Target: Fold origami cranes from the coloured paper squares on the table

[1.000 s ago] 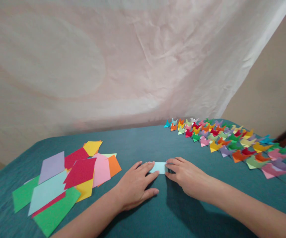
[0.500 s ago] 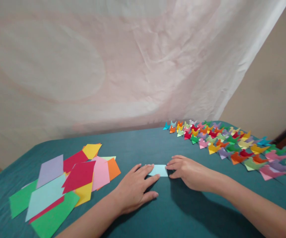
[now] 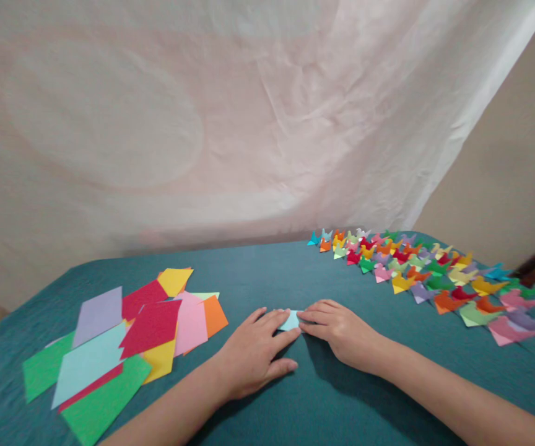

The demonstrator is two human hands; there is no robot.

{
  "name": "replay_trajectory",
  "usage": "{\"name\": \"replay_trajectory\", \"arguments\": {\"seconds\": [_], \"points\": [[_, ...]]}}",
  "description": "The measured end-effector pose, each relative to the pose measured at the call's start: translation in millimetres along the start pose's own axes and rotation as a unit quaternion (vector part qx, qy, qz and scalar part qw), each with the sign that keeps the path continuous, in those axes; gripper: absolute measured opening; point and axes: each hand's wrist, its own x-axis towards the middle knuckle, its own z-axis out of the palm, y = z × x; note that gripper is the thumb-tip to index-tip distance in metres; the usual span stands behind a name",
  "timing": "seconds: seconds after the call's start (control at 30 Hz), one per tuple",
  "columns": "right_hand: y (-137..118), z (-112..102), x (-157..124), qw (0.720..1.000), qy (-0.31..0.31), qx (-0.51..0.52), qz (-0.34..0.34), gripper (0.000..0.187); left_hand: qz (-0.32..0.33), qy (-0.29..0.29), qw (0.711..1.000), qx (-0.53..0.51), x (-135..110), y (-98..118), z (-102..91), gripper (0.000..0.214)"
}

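A small folded piece of light blue paper point(image 3: 291, 320) lies on the teal tablecloth point(image 3: 267, 272) in front of me. My left hand point(image 3: 253, 353) rests flat, fingers stretched out, fingertips pressing on the paper's left part. My right hand point(image 3: 337, 331) lies with fingers together, pressing on the paper's right part, covering most of it. Only a small patch of blue shows between the two hands.
A loose heap of coloured paper squares point(image 3: 123, 334) lies at the left. Rows of several small folded paper birds point(image 3: 416, 269) in many colours fill the right side. A pale cloth point(image 3: 202, 124) hangs behind the table.
My right hand has slid left along the blue paper toward my left hand, so less of the paper shows. The left hand has stayed in place.
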Motion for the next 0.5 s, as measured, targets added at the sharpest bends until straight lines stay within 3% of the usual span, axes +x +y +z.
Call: {"name": "replay_trajectory", "arguments": {"seconds": [0.5], "points": [[2.5,-2.2,2.2,1.000,-0.022,0.010,0.001,0.027,-0.006,0.028,0.999,0.033,-3.3,-5.0,-7.2,0.037]]}}
